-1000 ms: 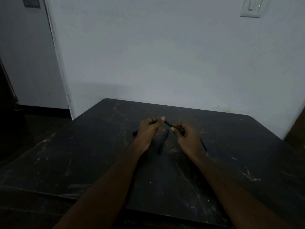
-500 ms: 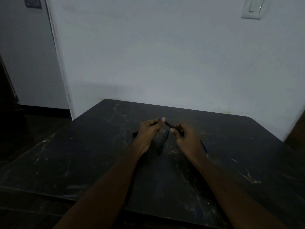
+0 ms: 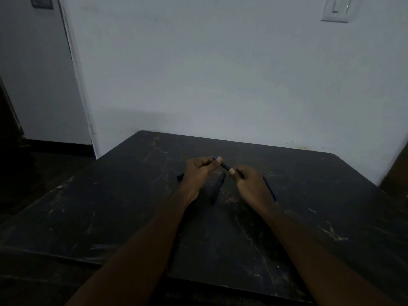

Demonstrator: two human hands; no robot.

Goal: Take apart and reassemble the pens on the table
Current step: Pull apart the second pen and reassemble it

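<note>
Pens are what this job is about, and one pen (image 3: 225,166) is up in the air, just above the middle of the dark worktop (image 3: 132,206). The left hand (image 3: 199,173) pinches its far end with thumb and fingers. The right hand (image 3: 250,187) pinches its near end, so both hands grip the same pen. Holding it at each end looks like the way to twist or pull it into two parts, or to push two parts back together. It is too dark to tell which. The pen is up off the worktop, likely so the hands have room to turn it. A second pen (image 3: 217,188) lies flat on the worktop below the gap between the hands, close by for its turn. A thin dark stick (image 3: 269,188) lies just beside the right hand and may be the inside of a pen. A small dark bit (image 3: 180,176) sits just beside the left hand and could be a cap.
</note>
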